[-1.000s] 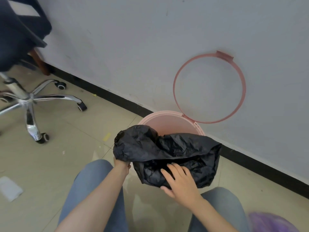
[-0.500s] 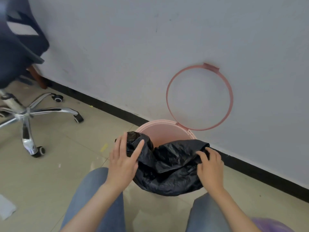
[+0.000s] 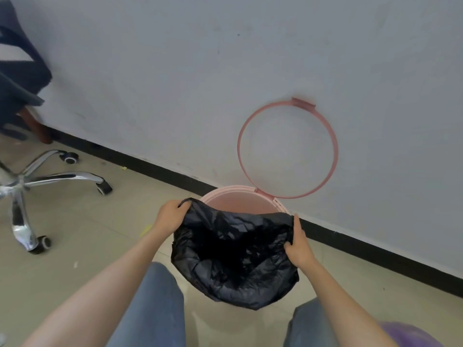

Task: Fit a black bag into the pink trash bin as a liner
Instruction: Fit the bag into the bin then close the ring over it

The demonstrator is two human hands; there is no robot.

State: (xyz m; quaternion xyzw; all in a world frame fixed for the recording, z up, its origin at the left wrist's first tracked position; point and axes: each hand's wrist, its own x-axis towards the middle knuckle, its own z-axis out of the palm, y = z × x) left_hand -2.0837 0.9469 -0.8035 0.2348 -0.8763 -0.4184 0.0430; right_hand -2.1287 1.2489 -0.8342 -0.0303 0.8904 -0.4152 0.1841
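Black bag [image 3: 235, 256] stretched open between both hands, draped over near rim of pink trash bin [image 3: 240, 196]. Left hand [image 3: 170, 216] and right hand [image 3: 298, 246] each clamped on bag hem. Risk: thin film tearing or slipping off rim if pulled unevenly. Hinged ring [image 3: 288, 149] upright beyond hands. Bin body hidden under bag; bag depth unreadable.

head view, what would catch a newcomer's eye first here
First the crumpled black bag, low in the middle, stretched open between the left hand and right hand, whose fingers grip its edges. Just behind it sits the pink trash bin against the wall, its far rim uncovered, with its pink ring flipped upright. At far left stands an office chair with a chrome base.
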